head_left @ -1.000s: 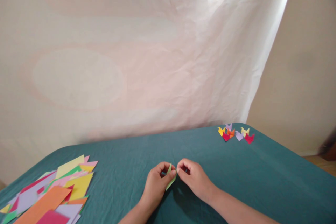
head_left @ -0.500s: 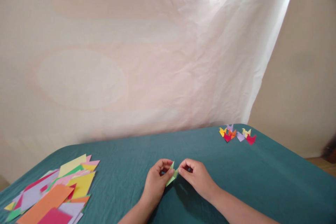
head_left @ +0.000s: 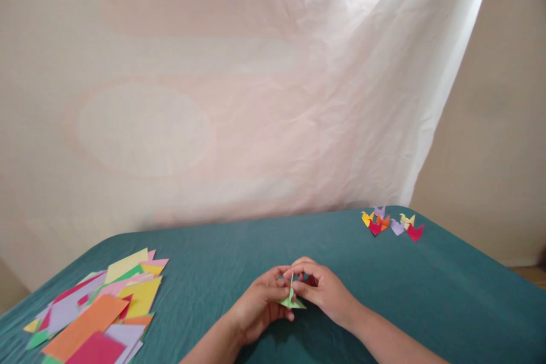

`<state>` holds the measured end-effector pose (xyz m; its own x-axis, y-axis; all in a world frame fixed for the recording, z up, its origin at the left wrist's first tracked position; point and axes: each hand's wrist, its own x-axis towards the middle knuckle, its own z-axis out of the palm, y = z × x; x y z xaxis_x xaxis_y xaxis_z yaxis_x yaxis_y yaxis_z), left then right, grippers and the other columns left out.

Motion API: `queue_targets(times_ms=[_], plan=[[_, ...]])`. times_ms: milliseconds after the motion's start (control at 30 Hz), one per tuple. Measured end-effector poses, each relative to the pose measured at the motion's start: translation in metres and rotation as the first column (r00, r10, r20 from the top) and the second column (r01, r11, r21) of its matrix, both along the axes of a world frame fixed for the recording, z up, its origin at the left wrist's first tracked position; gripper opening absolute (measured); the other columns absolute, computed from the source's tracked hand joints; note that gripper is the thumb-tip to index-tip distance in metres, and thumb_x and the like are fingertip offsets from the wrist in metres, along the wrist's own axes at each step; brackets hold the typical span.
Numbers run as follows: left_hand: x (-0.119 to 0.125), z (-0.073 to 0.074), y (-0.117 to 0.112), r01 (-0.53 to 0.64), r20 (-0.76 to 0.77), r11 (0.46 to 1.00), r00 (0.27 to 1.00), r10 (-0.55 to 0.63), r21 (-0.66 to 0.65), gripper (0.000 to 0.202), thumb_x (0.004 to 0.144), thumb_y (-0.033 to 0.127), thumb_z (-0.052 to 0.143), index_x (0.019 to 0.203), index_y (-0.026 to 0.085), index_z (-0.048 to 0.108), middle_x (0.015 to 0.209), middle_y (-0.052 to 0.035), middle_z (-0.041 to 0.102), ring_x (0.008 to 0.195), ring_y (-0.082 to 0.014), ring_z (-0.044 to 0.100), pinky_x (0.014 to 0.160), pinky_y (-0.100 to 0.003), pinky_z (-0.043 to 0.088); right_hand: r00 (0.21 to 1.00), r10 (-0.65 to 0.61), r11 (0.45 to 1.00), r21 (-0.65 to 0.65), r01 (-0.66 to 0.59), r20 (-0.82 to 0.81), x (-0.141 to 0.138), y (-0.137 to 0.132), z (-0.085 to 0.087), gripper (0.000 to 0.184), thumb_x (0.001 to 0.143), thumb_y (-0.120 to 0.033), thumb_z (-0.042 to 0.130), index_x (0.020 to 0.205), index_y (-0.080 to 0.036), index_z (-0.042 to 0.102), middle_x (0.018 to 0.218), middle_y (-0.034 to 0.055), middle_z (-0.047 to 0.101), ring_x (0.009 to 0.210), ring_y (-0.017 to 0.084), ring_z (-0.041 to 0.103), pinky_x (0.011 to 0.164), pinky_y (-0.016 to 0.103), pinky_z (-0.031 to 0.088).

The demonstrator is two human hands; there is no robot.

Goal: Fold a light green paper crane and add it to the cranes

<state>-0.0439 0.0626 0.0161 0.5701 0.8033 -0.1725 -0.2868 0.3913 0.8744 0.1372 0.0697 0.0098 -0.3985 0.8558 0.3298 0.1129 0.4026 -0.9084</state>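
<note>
A small pale green folded paper bird (head_left: pixel 290 301) is between my two hands, just above the table's near middle. My left hand (head_left: pixel 265 302) is closed on its left side, with thumb and fingers around the folded body. The fingers of my right hand (head_left: pixel 321 290) are bent toward the thin upright point of the paper, thumb and forefinger pinched beside it. Parts of the paper are hidden behind the fingers.
Loose coloured paper sheets (head_left: pixel 91 318) lie in an overlapping pile at the left. Several finished paper birds (head_left: pixel 375 228) in red, orange, yellow and lilac sit at the far right of the green tablecloth (head_left: pixel 239 244). A pale sheet (head_left: pixel 256 96) hangs behind the table.
The green paper has been turned, so a thin point now stands up and a flap spreads below. My hands have come together, the right one now touching the left.
</note>
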Motion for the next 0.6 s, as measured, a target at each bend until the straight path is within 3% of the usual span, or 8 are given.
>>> queue_targets(times_ms=[167,333,433,600], plan=[[0.001,0.004,0.001,-0.067,-0.026,0.998,0.997,0.067,-0.001,0.038,0.075,0.026,0.068,0.11,0.02,0.056,0.097,-0.0068,0.062,0.072,-0.0152,0.06,0.062,-0.027,0.049,0.999,-0.041,0.999,0.014,0.041,0.021,0.001,0.001,-0.001,0.025,0.083,-0.043,0.06,0.08,-0.019,0.066,0.083,0.0024,0.062,0.075,0.015,0.055,0.068,0.025,0.042],[0.001,0.005,0.005,-0.289,-0.179,0.916,0.922,0.345,0.278,0.036,0.078,0.042,0.064,0.105,0.019,0.06,0.107,-0.0093,0.06,0.094,-0.0211,0.058,0.067,-0.027,0.05,0.98,-0.2,0.972,-0.125,0.199,0.007,0.003,0.012,-0.019,0.029,0.082,-0.045,0.06,0.078,-0.017,0.063,0.07,0.0004,0.061,0.065,0.014,0.053,0.06,0.023,0.04],[0.0,-0.005,0.01,-0.22,-0.325,0.876,0.867,0.377,0.429,0.042,0.072,0.043,0.071,0.103,0.016,0.061,0.093,-0.0077,0.062,0.077,-0.0172,0.059,0.059,-0.023,0.047,0.973,-0.232,0.966,-0.121,0.23,0.0,0.003,0.014,-0.024,0.026,0.082,-0.042,0.06,0.077,-0.016,0.064,0.069,0.0003,0.061,0.065,0.014,0.053,0.06,0.023,0.04],[0.0,-0.024,0.014,-0.182,-0.406,0.838,0.809,0.424,0.514,0.029,0.072,0.038,0.068,0.087,0.014,0.062,0.071,-0.0028,0.059,0.064,-0.0151,0.054,0.052,-0.023,0.045,0.971,-0.235,0.969,-0.07,0.237,0.037,0.0,0.006,-0.016,0.019,0.083,-0.035,0.059,0.078,-0.017,0.064,0.071,0.0,0.062,0.066,0.014,0.054,0.062,0.023,0.041]])
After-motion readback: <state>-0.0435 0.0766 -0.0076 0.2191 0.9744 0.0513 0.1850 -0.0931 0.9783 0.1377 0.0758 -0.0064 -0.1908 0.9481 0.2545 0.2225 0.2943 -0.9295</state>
